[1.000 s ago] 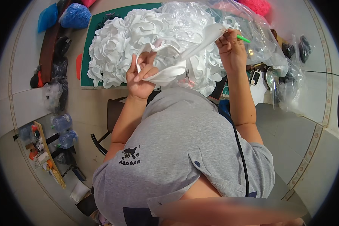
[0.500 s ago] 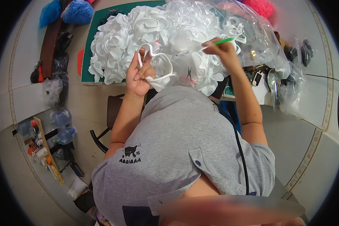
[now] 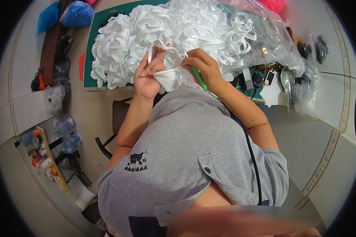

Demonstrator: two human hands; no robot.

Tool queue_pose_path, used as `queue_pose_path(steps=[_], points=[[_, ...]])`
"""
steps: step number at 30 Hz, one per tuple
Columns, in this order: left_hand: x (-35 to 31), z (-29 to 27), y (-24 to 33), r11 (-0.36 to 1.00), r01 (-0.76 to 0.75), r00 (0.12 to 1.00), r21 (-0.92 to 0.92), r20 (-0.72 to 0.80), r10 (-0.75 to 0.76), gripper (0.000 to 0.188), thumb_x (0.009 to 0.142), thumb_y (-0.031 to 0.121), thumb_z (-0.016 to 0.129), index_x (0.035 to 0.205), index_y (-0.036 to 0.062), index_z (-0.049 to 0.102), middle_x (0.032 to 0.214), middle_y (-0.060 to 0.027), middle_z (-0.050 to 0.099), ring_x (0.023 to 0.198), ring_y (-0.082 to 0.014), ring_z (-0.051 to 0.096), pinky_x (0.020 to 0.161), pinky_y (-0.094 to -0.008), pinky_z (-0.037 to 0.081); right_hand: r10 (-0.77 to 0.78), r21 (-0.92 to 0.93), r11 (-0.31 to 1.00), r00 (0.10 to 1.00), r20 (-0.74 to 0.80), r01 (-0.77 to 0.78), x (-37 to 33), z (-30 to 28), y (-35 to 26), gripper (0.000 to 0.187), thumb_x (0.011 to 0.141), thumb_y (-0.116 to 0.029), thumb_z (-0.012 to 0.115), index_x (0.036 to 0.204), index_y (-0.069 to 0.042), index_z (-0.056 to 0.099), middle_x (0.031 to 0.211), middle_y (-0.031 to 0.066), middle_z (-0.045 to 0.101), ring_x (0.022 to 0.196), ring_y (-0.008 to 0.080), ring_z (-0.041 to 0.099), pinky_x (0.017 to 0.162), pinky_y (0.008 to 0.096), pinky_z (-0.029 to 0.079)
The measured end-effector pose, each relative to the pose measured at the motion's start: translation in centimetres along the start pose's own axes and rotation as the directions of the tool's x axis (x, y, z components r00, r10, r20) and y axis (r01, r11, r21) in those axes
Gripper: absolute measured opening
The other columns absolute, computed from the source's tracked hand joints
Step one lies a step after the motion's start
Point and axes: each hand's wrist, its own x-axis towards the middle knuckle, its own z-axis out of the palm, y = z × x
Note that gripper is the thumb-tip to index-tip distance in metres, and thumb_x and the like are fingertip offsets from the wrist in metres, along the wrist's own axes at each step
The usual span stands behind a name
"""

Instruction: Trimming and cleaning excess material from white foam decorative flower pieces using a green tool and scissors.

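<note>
My left hand (image 3: 148,79) pinches a curling white strip (image 3: 166,75), which looks like soft fabric or foam, in front of a big heap of white ruffled rosettes (image 3: 152,25). Close to the strip's right side is my right hand (image 3: 205,70), its fingers bent. A slim green pen-like tool (image 3: 199,78) sits in its grip, the green end slanting down toward me. Whether the right fingertips also pinch the strip is hard to make out. Clear plastic film (image 3: 188,77) shows just below the right hand.
The heap lies on a green-topped table (image 3: 91,51), partly under a clear plastic sheet (image 3: 261,31). At the table's right lie a white paper (image 3: 270,94), a small dark device (image 3: 269,78) and a cable. A dark chair (image 3: 120,114) stands left of me; bottles (image 3: 69,134) are beyond it.
My right hand has come left and nearer me, from over the heap to beside the strip. The green tool has swung from pointing up-right to down-right. My left hand keeps the strip.
</note>
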Motion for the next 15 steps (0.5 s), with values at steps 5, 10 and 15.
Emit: queue_pose_path(steps=[5,10,15], points=[[-0.3,0.0,0.2,0.998,-0.062,0.998,0.011,0.012,0.062,0.029,0.096,0.013,0.036,0.113,-0.0085,0.047,0.128,-0.0209,0.047,0.043,-0.0058,0.034,0.049,-0.0202,0.031,0.128,0.057,0.991,0.988,-0.087,-0.123,-0.1,-0.9,-0.9,0.02,0.072,0.002,0.07,0.088,-0.003,0.059,0.089,0.013,0.055,0.071,0.0232,0.059,0.059,0.0283,0.049],[-0.2,0.4,-0.8,0.997,-0.08,0.996,-0.018,-0.033,0.079,0.028,0.096,0.013,0.037,0.112,-0.0082,0.047,0.124,-0.02,0.049,0.042,-0.0056,0.033,0.049,-0.0207,0.031,-0.05,0.002,0.999,0.999,-0.007,0.05,0.7,0.2,-1.1,0.022,0.073,-0.002,0.071,0.091,-0.003,0.058,0.091,0.0131,0.055,0.074,0.0219,0.059,0.061,0.0293,0.048],[-0.3,-0.2,0.2,0.997,-0.046,0.998,0.065,-0.049,0.05,0.024,0.095,0.012,0.038,0.107,-0.0072,0.047,0.123,-0.0188,0.051,0.042,-0.0057,0.031,0.05,-0.0214,0.031,0.17,0.155,0.975,0.982,-0.078,-0.156,0.4,0.1,-0.4,0.013,0.079,-0.004,0.066,0.087,-0.002,0.055,0.087,0.0108,0.052,0.068,0.0208,0.055,0.061,0.0276,0.045]])
